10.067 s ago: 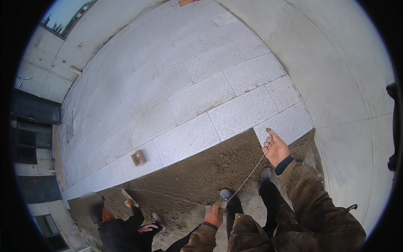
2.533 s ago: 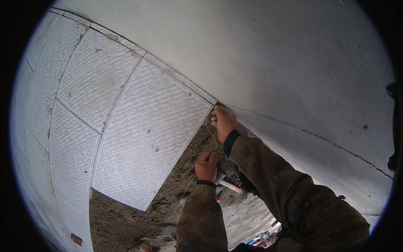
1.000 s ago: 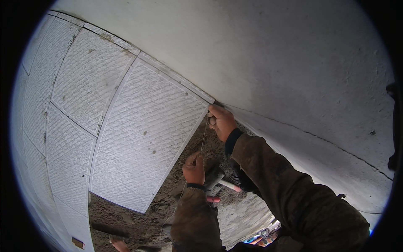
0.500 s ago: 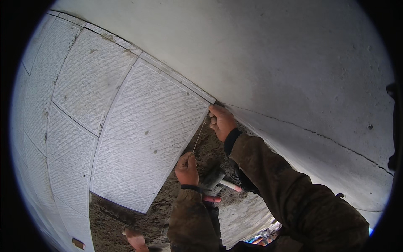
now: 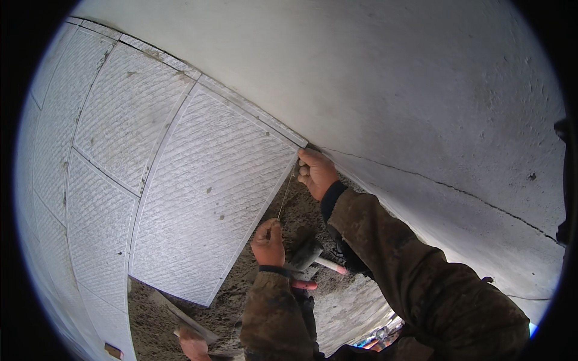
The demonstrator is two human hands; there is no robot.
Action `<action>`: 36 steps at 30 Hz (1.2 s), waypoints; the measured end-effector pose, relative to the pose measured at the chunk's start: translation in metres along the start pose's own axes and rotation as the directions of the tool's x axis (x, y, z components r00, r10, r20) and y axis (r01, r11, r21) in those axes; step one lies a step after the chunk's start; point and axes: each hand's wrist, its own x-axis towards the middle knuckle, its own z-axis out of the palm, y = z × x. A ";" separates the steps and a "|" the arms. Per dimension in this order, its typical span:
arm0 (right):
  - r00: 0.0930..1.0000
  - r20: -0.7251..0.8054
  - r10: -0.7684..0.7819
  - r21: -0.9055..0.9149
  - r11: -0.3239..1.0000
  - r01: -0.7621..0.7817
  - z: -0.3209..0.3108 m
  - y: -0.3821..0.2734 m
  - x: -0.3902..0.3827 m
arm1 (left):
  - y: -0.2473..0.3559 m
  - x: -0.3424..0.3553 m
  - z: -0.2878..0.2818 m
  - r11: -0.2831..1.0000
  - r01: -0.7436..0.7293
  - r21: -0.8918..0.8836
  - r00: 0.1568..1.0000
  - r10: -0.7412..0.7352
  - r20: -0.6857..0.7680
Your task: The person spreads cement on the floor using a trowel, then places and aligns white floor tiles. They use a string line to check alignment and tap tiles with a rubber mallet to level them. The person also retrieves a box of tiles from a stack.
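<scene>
A thin string runs taut between my two hands along the edge of a large textured pale tile. My right hand pinches its upper end at the tile's corner, close to the wall. Lower down, by the tile's side edge, my left hand is closed on the other end, thumb and fingers together. Below and right of my left hand, a mallet with a pale, pink-ended handle lies on the brown mortar bed.
Another person's hand holds a flat trowel over the mortar at lower left. A red handle sticks out beside my left wrist. Laid tiles cover the left side. A cracked pale wall rises along the right.
The other person's trowel has turned, so its blade now shows broad and pale near the tile's lower edge. My hands and the string have hardly moved.
</scene>
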 end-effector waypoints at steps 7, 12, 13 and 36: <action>0.999 -0.014 0.041 0.026 0.999 -0.041 0.000 -0.001 0.002 | 0.004 0.002 -0.002 0.996 -0.015 0.091 1.000 0.017 -0.019; 1.000 0.023 0.005 0.052 0.999 -0.006 0.003 0.002 0.002 | 0.004 -0.003 0.001 0.998 0.049 0.040 0.999 -0.050 0.014; 1.000 0.007 0.008 0.054 0.999 -0.008 0.004 0.003 0.002 | 0.005 -0.003 0.000 1.000 0.030 0.008 0.999 -0.030 0.011; 0.999 0.029 0.030 0.041 0.999 -0.031 -0.002 -0.002 0.001 | 0.007 0.012 -0.019 0.952 -0.085 0.294 0.974 0.141 -0.175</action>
